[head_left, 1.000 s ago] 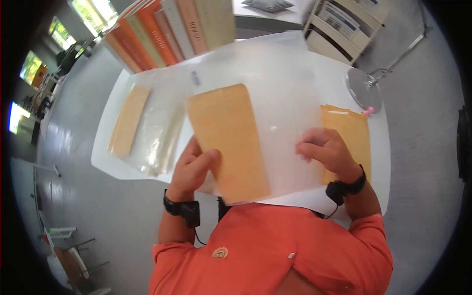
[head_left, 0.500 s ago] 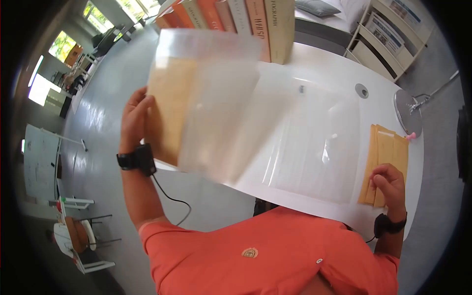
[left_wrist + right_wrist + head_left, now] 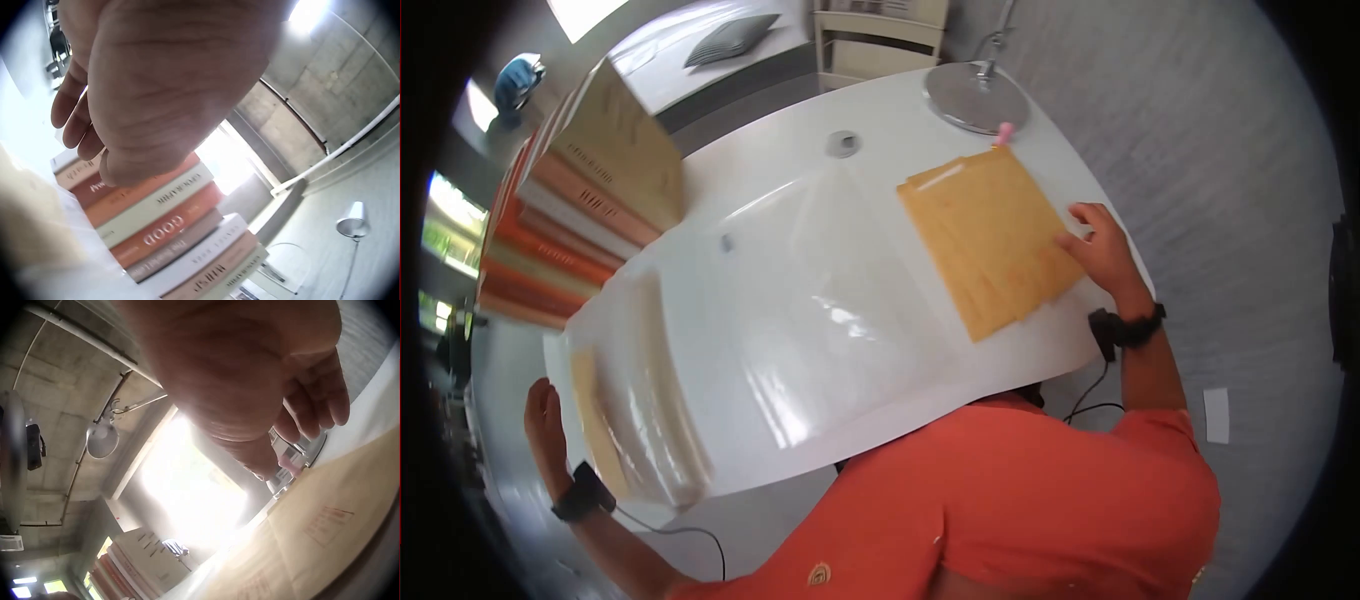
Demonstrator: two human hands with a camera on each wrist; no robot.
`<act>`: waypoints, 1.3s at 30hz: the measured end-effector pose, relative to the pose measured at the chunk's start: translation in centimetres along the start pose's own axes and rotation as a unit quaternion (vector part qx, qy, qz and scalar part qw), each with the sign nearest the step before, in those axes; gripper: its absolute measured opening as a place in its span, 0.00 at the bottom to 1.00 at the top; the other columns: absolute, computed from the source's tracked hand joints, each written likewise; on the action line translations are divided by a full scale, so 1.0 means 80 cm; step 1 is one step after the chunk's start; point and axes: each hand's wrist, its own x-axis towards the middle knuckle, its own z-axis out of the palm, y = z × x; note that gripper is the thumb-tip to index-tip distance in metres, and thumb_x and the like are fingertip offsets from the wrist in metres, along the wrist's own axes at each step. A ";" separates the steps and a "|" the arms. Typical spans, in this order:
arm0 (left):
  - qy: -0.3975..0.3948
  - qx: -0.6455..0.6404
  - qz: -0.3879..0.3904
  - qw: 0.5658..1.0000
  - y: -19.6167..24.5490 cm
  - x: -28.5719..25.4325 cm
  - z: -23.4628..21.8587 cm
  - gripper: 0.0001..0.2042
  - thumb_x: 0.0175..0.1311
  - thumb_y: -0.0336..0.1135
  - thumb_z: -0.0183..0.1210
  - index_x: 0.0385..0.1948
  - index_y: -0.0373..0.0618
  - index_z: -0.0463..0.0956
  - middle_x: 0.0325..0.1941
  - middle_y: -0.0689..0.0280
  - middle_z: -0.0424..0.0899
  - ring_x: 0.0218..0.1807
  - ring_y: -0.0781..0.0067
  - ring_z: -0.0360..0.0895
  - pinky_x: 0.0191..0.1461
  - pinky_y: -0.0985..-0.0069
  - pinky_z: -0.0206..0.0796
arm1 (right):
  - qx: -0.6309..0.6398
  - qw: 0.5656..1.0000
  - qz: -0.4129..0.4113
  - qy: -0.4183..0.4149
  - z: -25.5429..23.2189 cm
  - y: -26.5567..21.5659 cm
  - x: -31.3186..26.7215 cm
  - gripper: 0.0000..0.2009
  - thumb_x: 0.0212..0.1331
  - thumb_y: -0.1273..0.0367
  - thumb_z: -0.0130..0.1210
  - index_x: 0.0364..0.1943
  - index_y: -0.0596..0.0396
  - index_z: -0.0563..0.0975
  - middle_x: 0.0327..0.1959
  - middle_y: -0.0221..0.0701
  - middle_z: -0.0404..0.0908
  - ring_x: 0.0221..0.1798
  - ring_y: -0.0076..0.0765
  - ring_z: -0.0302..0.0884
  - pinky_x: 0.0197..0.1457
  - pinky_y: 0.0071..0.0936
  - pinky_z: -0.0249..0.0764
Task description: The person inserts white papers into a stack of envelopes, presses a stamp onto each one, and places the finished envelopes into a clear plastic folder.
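Note:
My left hand is just off the table's left end with nothing in its grasp. Beside it lies a clear plastic bag with a tan kraft envelope showing at its left side. Another clear plastic bag lies flat at mid-table. At the right is a small stack of kraft envelopes, with red print visible in the right wrist view. My right hand hovers at the stack's right edge, fingers loosely bent and holding nothing.
A row of upright books stands at the table's back left. A round metal lamp base sits at the back right, near a small pink object by the envelopes. A cable grommet is set into the white tabletop.
My left hand has set the plastic bag with the envelope down at the table's left and let go. My right hand has shifted to the envelope stack's outer edge. The head view has turned right.

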 end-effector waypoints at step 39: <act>-0.414 -0.382 -0.036 0.825 0.584 -0.062 0.437 0.31 0.72 0.37 0.57 0.67 0.22 0.57 0.53 0.52 0.81 0.50 0.69 0.82 0.55 0.75 0.75 | 0.067 0.981 -0.159 -0.089 0.038 0.007 0.015 0.36 0.41 0.59 0.76 0.57 0.58 0.74 0.55 0.38 0.72 0.57 0.47 0.75 0.58 0.39 0.76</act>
